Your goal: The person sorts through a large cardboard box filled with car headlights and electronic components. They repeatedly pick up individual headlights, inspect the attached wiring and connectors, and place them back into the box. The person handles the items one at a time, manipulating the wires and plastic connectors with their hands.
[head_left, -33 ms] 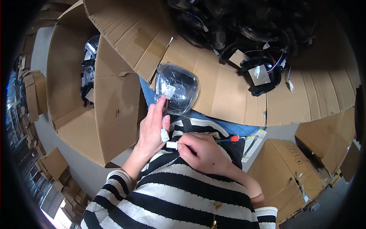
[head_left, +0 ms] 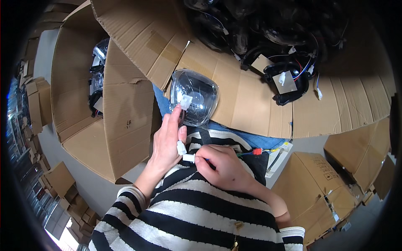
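A: Status of the hands?

B: My left hand (head_left: 167, 140) steadies the clear dome-shaped lamp (head_left: 194, 97) from below, fingers extended up along its lead, a white connector (head_left: 181, 147) resting against the thumb side. My right hand (head_left: 224, 167) is curled and pinches a second white plug (head_left: 189, 157) between thumb and forefinger, its tip just beside the left-hand connector, not yet seated as far as I can judge.

A: Where is the lamp?

B: Just above my left fingertips, leaning on the cardboard flap (head_left: 234, 92) in front of me. Another white plug (head_left: 185, 101) lies on its face.

A: Wiring?

B: Coloured wires with a red block (head_left: 257, 151) trail off to the right of my right hand, across my lap.

A: Step in hand?

B: I judge it as mating the two connectors. Next move calls for lining the plug square with the socket and pressing straight; tilt could bend the pins.

A: Surroundings?

B: Black lamp housings (head_left: 289, 81) piled beyond the hands; an open carton (head_left: 96, 83) to the left holds more lamps.
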A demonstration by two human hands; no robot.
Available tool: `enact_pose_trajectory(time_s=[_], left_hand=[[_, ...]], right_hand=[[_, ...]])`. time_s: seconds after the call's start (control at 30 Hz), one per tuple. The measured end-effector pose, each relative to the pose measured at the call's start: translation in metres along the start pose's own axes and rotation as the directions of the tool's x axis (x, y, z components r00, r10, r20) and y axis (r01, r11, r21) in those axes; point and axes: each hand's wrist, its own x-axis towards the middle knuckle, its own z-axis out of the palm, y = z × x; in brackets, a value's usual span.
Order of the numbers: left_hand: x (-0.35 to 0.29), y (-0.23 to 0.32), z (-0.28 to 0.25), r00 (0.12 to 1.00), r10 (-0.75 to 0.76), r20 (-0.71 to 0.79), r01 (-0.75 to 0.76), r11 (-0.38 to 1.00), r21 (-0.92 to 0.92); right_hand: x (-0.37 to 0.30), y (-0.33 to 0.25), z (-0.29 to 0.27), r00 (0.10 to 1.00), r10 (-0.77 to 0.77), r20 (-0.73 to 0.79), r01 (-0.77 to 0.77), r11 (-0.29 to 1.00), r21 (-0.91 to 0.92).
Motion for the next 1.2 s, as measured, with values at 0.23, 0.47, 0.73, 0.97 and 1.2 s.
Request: enact_pose_trajectory(time_s=[0.23,0.47,0.73,0.97,1.2], left_hand=[[0.004,0.000,0.005,0.991,0.072,-0.112,-0.068,0.997,0.044],[0.009,0.006,0.001,0.995,0.074,-0.071,-0.068,0.995,0.075],[0.009,-0.003,0.015,0.980,0.192,-0.048,-0.182,0.971,0.157],[0.011,-0.005,0.016,0.994,0.100,0.037,-0.087,0.963,-0.255],[0.018,-0.014,-0.015,0.915,0.153,0.374,0.037,0.890,-0.454]], right_hand=[[0.000,0.000,-0.003,0.990,0.003,-0.141,-0.022,0.992,-0.128],[0.000,0.012,0.001,0.951,-0.194,-0.243,0.114,0.944,-0.309],[0.003,0.020,0.002,0.887,-0.346,-0.307,0.194,0.880,-0.433],[-0.005,0.024,-0.008,0.962,-0.127,-0.243,0.066,0.967,-0.246],[-0.015,0.008,-0.050,0.998,0.049,-0.050,-0.050,0.999,-0.011]])
